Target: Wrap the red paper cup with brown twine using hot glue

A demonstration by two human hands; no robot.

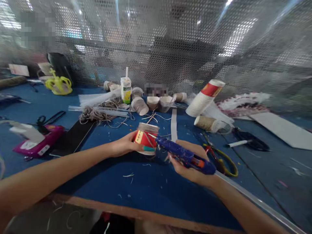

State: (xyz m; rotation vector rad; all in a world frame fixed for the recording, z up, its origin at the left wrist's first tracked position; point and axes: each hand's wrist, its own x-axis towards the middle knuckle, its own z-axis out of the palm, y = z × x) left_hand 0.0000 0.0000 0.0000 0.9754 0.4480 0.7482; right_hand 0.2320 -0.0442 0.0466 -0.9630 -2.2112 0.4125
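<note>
The red paper cup (144, 139), cord (146, 127) wound around its top, is over the counter (138, 188) at the centre of my view; I cannot tell whether its base touches down. My left grip (125, 143) clasps it from nine o'clock. My right grip (190, 175), at four o'clock from the cup, is wrapped around a blue glue gun (174, 148), the nozzle at the cup's side; contact I cannot make out. Further out from the cup, I have yellow-handled scissors (230, 158) between three and four o'clock, a leaning cup stack (200, 103) at two, a drink carton (126, 92) at eleven and a magenta pouch (53, 136) at nine.
</note>
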